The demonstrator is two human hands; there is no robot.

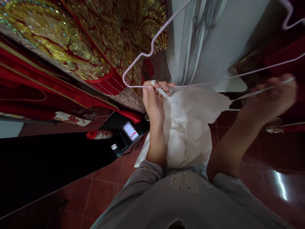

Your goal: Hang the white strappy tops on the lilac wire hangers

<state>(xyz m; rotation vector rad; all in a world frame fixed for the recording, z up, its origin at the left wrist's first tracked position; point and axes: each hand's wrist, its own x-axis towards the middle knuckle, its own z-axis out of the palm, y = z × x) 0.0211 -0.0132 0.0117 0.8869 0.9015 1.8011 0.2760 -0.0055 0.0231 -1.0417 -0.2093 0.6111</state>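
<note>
My left hand (153,100) is closed around the lower bar of a pale lilac clothes hanger (140,56), near its left corner. A white strap (163,92) passes over its fingers. From the straps a white garment (184,127) hangs in folds in front of my body, below the hanger bar. Off to the right, my right hand (274,97), slightly smeared by motion, is closed on the garment's other strap (258,91) and holds it pulled out taut. That strap lies below the hanger's bar, apart from it.
Red garments with gold sequins (95,38) hang at the left. A black table (59,159) carries a red-capped bottle (100,134), a lit phone (131,131), a dark phone (119,141) and a small white case (114,146). Red tiles (105,175) cover the floor.
</note>
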